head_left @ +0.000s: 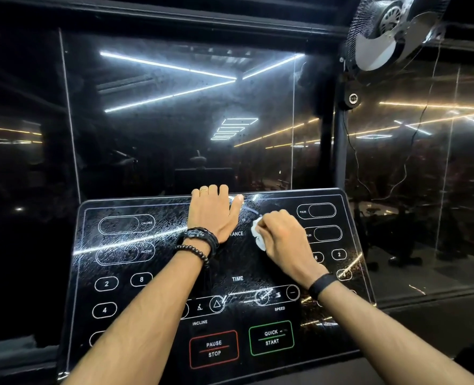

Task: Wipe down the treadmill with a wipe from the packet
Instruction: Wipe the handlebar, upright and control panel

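Observation:
The treadmill's glossy black console (124,273) fills the lower middle of the head view, tilted toward me, with white outlined buttons and streaky smears on its left half. My right hand (281,237) grips a crumpled white wipe (258,237) and presses it on the upper middle of the panel, near the word DISTANCE. My left hand (213,215) grips the console's top edge, its fingers curled over the rim and its thumb lying on the glass. No wipe packet is in view.
A dark glass wall (174,120) with reflected light strips stands right behind the console. A wall fan (385,31) hangs at the upper right, its cable trailing down. PAUSE/STOP (214,348) and QUICK START (271,337) buttons sit near the console's front edge.

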### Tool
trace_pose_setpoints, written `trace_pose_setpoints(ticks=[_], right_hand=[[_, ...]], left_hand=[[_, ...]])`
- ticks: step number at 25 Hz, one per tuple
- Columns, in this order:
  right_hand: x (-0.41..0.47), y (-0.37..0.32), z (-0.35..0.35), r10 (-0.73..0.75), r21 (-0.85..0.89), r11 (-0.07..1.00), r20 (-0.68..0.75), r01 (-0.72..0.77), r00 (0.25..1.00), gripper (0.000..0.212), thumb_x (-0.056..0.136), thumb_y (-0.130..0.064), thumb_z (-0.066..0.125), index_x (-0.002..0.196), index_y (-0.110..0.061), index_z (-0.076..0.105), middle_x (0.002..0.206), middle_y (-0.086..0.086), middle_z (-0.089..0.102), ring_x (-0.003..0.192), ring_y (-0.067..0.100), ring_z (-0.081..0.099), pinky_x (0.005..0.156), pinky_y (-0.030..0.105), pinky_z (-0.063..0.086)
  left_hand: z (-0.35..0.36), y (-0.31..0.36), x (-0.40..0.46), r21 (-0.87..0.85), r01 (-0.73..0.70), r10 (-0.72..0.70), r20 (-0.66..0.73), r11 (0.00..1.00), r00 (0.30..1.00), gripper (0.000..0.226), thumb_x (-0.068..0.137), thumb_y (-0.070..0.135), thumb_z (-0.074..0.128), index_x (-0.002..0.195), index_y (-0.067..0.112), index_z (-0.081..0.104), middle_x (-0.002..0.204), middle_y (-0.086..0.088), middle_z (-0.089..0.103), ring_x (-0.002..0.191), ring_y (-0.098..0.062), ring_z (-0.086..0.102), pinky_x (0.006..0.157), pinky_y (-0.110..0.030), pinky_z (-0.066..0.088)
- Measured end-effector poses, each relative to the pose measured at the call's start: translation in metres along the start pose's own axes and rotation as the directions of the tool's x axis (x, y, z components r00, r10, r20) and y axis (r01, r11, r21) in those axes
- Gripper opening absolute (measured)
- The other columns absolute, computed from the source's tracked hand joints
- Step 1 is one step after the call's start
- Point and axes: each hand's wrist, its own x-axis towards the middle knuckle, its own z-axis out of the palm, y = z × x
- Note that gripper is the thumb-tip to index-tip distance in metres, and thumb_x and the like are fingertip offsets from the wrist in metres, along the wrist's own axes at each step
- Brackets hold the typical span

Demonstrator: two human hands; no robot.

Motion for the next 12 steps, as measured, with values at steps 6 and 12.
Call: trace_pose_setpoints(ticks=[6,12], right_hand=[[0.024,0.012,-0.008,0.169,0.017,0.986,-0.056,-0.168,0.984,0.013,0.092,-0.020,0.059,0.080,-0.015,0.057,0.075,0.001,0.059,0.073,0.028,0.051,0.065,0.044,0.045],[0.041,0.020,-0.015,0.202,-0.004,0.979,-0.071,-0.203,0.977,0.013,0.090,-0.015,0.067,0.080,-0.014,0.059,0.075,0.003,0.060,0.075,0.032,0.053,0.066,0.043,0.045]], left_hand=[[-0.002,0.002,0.001,0.034,0.014,-0.015,0.049,0.999,0.999,0.055,0.100,0.052,0.014,0.106,0.014,0.054,0.102,-0.007,0.060,0.098,-0.029,0.053,0.092,-0.043,0.036],[-0.002,0.005,0.003,0.039,0.019,-0.022,0.067,0.999,0.998,0.050,0.104,0.050,0.021,0.110,0.014,0.054,0.105,-0.008,0.061,0.101,-0.029,0.053,0.094,-0.043,0.035]])
